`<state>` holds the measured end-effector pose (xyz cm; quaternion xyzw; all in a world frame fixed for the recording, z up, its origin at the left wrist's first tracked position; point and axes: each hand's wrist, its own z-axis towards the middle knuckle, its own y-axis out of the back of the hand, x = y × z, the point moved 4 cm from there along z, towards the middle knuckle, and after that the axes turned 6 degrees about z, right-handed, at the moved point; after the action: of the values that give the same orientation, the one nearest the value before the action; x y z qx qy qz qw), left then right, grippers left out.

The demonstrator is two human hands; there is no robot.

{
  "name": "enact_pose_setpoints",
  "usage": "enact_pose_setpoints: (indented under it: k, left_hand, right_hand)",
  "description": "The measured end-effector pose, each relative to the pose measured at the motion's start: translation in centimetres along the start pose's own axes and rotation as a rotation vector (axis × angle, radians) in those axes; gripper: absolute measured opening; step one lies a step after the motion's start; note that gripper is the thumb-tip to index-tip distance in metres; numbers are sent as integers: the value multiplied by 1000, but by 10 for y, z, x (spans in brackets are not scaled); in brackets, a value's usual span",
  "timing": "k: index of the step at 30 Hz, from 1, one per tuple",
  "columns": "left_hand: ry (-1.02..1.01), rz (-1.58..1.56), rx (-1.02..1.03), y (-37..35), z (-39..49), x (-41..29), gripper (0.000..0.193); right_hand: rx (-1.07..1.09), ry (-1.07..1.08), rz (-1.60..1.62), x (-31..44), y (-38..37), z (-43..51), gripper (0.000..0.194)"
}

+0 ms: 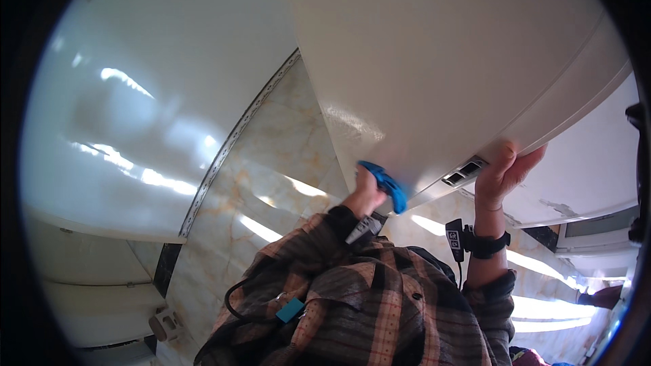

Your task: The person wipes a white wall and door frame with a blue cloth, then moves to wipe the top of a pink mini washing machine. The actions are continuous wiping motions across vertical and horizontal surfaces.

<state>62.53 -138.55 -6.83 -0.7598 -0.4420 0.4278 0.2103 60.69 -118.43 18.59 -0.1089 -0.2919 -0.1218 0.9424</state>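
Note:
A large white door leaf (407, 61) fills the upper middle and right of the view. Against its lower part, my left hand (367, 194) holds a bunched blue cloth (386, 187). The cloth is slightly blurred, and part of it is covered by my fingers. Along the door's narrow edge sits a metal latch plate (464, 171) with two dark openings. Just to the right of that plate, my right hand (501, 175) grips the door edge, with the thumb on the near side and the other fingers partly hidden.
A glossy white surface (127, 112) with a patterned trim strip (239, 137) stands on the left. Marbled floor tiles (274, 147) carry bright sunlight streaks. A beige plastic object (165, 324) lies at lower left. White panels (585, 178) with a worn patch are at right.

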Motion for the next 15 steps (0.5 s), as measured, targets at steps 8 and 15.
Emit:
enact_pose_setpoints:
  k: [8, 15]
  left_hand:
    - [-108, 293, 743, -82, -93, -40, 68]
    - [-414, 755, 119, -37, -74, -159, 29]
  right_hand:
    - [57, 12, -69, -4, 4, -1, 83]
    - [28, 3, 8, -3, 2, 0, 85]
